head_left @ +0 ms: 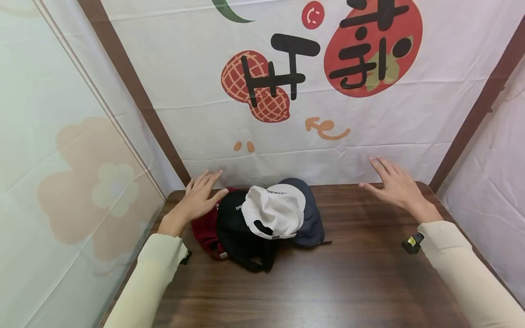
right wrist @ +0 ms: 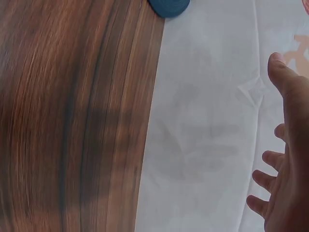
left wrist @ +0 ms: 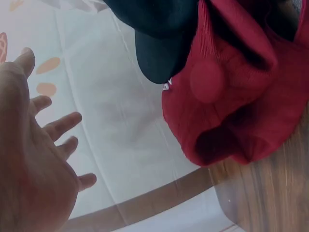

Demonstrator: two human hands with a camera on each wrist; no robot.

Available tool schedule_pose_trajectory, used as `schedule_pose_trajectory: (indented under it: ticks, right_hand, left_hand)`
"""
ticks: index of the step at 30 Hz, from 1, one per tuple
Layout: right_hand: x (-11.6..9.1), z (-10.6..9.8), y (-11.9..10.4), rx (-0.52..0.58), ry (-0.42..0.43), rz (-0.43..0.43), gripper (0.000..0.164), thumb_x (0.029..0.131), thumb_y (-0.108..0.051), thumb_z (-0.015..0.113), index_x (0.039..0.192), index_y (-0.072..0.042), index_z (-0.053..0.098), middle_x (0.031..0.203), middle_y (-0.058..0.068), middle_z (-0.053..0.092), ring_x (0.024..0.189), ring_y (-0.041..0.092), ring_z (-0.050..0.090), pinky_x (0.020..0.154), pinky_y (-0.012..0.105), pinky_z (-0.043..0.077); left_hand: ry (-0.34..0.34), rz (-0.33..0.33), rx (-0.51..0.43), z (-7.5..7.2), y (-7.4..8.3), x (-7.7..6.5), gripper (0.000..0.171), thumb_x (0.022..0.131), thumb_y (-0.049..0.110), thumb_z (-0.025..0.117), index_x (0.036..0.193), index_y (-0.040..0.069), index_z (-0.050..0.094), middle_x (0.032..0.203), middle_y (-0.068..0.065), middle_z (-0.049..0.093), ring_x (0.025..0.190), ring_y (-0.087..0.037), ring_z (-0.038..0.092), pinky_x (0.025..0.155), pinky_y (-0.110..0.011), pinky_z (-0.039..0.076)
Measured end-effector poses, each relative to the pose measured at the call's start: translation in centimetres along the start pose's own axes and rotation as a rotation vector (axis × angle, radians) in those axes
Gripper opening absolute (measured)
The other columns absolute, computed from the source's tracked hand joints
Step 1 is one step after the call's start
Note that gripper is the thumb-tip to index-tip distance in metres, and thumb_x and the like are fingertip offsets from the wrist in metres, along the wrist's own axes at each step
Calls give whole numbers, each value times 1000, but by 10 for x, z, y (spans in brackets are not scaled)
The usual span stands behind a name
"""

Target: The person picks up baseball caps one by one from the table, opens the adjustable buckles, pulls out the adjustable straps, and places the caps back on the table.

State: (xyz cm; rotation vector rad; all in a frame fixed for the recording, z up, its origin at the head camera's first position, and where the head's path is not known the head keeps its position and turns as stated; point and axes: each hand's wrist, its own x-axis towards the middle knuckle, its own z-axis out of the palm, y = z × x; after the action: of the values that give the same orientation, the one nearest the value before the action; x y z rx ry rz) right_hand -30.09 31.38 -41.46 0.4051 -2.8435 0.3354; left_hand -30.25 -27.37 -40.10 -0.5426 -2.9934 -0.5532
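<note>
White cap [head_left: 275, 212] sits on top of the heap, so if it were me I'd deal with that one first, since it looks like nothing is pinning it. It overlaps the black cap [head_left: 231, 223] and the navy cap [head_left: 313, 221], and the dark red cap [head_left: 203, 232] is partly under the black one at the left end, all near the far edge of the desk [head_left: 348, 282]. Left grip [head_left: 198, 198] hangs just by the red cap, fingers loose and slightly spread, nothing in it; the wrist view shows a gap there. Right grip [head_left: 395, 184] is well off to the right, also relaxed and unloaded. My take: bring the right one in from the side, take the white crown softly and go straight up, because dragging sideways would probably pull the black one along. Rest the left lightly on the black cap meanwhile. Watch the straps too: the black one's loop lies towards the person and a navy strap end pokes out right, so snagging seems possible. The red crown looks caved in, so I'd handle it by a firmer edge. Can't tell whether the lettered pale bit behind belongs to the white cap or the navy one.
</note>
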Motion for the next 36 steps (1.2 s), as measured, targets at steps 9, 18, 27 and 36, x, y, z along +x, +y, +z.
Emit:
schedule_pose_trajectory:
  ticks: [9, 18, 27, 36]
  right_hand:
    - [-1, 0, -18, 13, 26, -24, 92, 99, -64, 64, 166, -8, 36, 165, 22, 42, 146, 49, 43, 117, 69, 36]
    - [-2, 4, -36, 22, 60, -51, 86, 100, -65, 63, 162, -8, 44, 159, 23, 49, 143, 48, 47, 116, 67, 39]
    - [-2, 6, -56, 44, 82, -60, 79, 100, -59, 66, 158, -7, 50, 153, 22, 56, 140, 45, 52, 111, 65, 44]
    - [-1, 9, -74, 37, 117, -112, 72, 98, -52, 72, 153, -8, 57, 145, 19, 65, 132, 42, 59, 104, 63, 51]
  left_hand:
    - [47, 64, -36, 5, 11, -6, 70, 110, 50, 53, 168, 15, 33, 170, -18, 37, 163, -40, 21, 125, -75, 13]
    - [106, 125, -55, 10, 19, -11, 62, 109, 43, 58, 162, 12, 45, 162, -19, 49, 154, -39, 39, 125, -68, 27]
    - [169, 170, -76, 15, 29, -12, 48, 109, 32, 62, 149, 7, 58, 146, -16, 63, 141, -35, 54, 120, -58, 41]
    - [236, 202, -89, 21, 39, -13, 33, 109, 28, 63, 134, 7, 67, 130, -12, 69, 125, -29, 62, 110, -52, 51]
